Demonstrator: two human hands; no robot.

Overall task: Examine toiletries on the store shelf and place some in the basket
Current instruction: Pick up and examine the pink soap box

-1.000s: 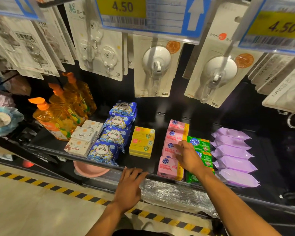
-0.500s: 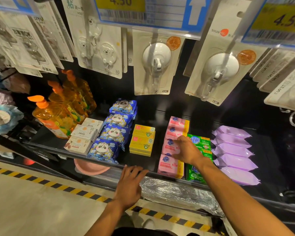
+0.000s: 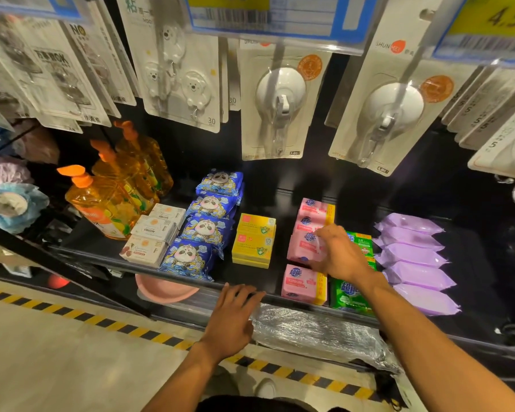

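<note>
Right hand [image 3: 341,257] grips a pink pack [image 3: 305,248], green packs [image 3: 347,295] at its five o'clock; left hand [image 3: 232,313] lies flat, fingers straight, on the shelf edge [image 3: 280,300].

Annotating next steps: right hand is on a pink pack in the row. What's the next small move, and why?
Probably lift the pink pack straight up out of its row to examine it. The right hand seems to pinch it, fingers on top, thumb at its near edge, with other packs close in front and behind. The left hand rests flat on the shelf edge.
</note>
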